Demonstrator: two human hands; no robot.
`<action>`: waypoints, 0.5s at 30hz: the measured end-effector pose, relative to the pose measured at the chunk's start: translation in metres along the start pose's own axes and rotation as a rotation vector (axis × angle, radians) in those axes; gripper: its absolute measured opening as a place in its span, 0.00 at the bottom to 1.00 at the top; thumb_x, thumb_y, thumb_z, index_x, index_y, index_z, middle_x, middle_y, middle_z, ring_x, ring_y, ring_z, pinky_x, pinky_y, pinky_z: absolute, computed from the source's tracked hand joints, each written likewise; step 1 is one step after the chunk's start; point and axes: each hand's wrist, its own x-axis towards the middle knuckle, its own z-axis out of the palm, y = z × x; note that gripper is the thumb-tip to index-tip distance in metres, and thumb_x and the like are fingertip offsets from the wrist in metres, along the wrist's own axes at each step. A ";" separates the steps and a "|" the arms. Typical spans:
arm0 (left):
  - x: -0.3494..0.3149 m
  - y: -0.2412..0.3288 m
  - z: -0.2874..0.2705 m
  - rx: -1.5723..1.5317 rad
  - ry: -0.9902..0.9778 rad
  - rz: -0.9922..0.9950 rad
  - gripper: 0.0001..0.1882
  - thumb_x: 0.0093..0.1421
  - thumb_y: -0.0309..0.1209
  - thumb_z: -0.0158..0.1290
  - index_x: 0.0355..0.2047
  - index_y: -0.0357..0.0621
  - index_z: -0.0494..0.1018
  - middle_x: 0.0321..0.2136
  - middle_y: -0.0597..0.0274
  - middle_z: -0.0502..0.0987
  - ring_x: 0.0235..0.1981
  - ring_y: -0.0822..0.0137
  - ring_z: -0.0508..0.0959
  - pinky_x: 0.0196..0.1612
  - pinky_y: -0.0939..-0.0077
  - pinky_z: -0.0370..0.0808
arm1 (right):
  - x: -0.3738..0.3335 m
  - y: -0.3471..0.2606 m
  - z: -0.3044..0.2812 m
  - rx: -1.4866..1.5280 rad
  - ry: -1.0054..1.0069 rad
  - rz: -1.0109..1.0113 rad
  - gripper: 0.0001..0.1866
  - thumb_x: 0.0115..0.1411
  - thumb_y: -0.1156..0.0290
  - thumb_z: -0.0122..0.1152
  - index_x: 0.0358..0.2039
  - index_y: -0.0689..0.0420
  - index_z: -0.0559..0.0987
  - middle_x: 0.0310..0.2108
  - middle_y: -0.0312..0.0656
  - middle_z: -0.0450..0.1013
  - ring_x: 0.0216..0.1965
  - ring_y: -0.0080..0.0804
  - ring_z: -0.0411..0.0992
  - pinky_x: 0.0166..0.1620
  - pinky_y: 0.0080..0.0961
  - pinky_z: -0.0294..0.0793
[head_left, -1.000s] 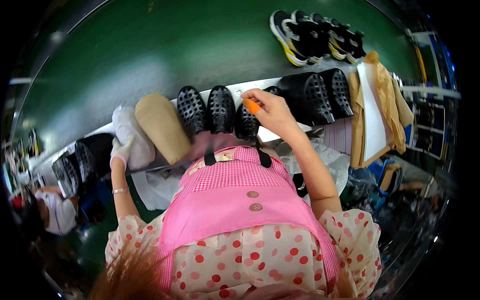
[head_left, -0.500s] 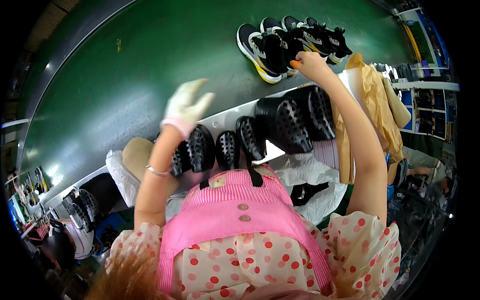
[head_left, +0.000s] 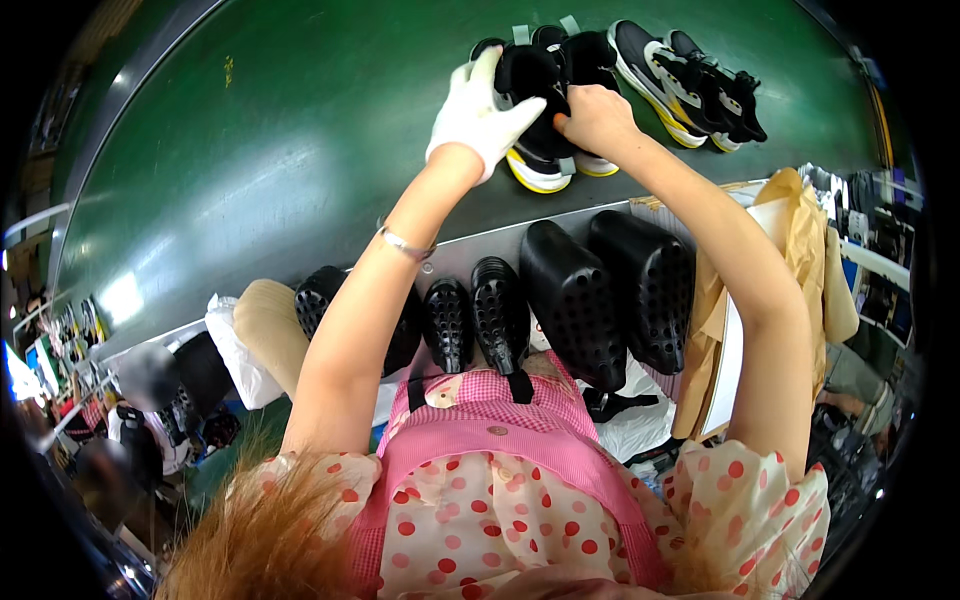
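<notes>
On the green tabletop ahead, my left hand (head_left: 478,118), in a white glove, reaches against the left side of a black sneaker (head_left: 530,85) with a white and yellow sole. Its thumb and fingers are spread apart along the shoe. My bare right hand (head_left: 600,122) has its fingers curled in between this sneaker and a second black sneaker (head_left: 588,60) beside it; what its fingertips grip is partly hidden. Further right, more sneakers (head_left: 660,75) of the same kind stand side by side, apart from my hands.
Black perforated foot-shaped forms (head_left: 565,300) line the table's near edge, below my forearms. Brown paper (head_left: 785,240) stands at the right, and a tan padded piece (head_left: 270,325) and white plastic bag (head_left: 237,350) at the left. The green table (head_left: 270,150) stretches away left.
My left hand has moved forward and right, from above the table to the sneakers. Two sneakers now stand apart from the others, turned differently, between my hands. The view has shifted.
</notes>
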 end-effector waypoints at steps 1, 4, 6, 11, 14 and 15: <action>0.008 0.004 -0.002 -0.069 -0.030 -0.134 0.38 0.50 0.43 0.61 0.59 0.44 0.62 0.51 0.43 0.70 0.47 0.51 0.75 0.50 0.69 0.72 | -0.001 -0.009 -0.001 0.006 0.034 -0.052 0.16 0.52 0.60 0.59 0.32 0.60 0.82 0.36 0.50 0.78 0.41 0.46 0.77 0.45 0.37 0.76; 0.014 -0.043 -0.001 -0.024 0.166 -0.052 0.27 0.53 0.37 0.57 0.53 0.42 0.68 0.41 0.50 0.78 0.39 0.61 0.78 0.46 0.73 0.73 | -0.006 -0.038 0.001 0.054 -0.016 -0.127 0.16 0.51 0.59 0.62 0.31 0.61 0.82 0.34 0.52 0.78 0.40 0.46 0.77 0.42 0.38 0.77; 0.014 -0.071 -0.008 -0.088 0.078 -0.251 0.22 0.55 0.33 0.53 0.50 0.40 0.70 0.34 0.56 0.79 0.32 0.69 0.79 0.37 0.77 0.76 | -0.010 -0.046 0.010 0.134 -0.068 -0.140 0.23 0.52 0.51 0.64 0.30 0.63 0.81 0.33 0.55 0.77 0.40 0.49 0.76 0.43 0.38 0.76; 0.005 -0.090 -0.029 -0.657 -0.034 -0.760 0.19 0.59 0.35 0.50 0.48 0.40 0.72 0.37 0.59 0.78 0.36 0.65 0.79 0.33 0.70 0.79 | 0.000 -0.047 0.032 0.265 -0.315 -0.096 0.42 0.45 0.34 0.64 0.30 0.71 0.78 0.34 0.56 0.76 0.39 0.46 0.76 0.43 0.35 0.75; 0.011 -0.107 -0.039 -0.773 -0.025 -0.913 0.14 0.61 0.35 0.48 0.44 0.41 0.72 0.38 0.59 0.76 0.36 0.64 0.78 0.34 0.69 0.80 | 0.002 -0.044 0.029 0.360 -0.386 -0.135 0.41 0.46 0.37 0.62 0.31 0.73 0.78 0.31 0.56 0.76 0.35 0.44 0.77 0.41 0.33 0.75; 0.012 -0.110 -0.041 -0.792 -0.025 -0.922 0.14 0.61 0.35 0.48 0.43 0.39 0.71 0.39 0.57 0.75 0.37 0.62 0.78 0.35 0.68 0.81 | 0.006 -0.044 0.031 0.358 -0.384 -0.138 0.38 0.48 0.40 0.62 0.32 0.73 0.78 0.31 0.57 0.76 0.35 0.44 0.77 0.40 0.34 0.75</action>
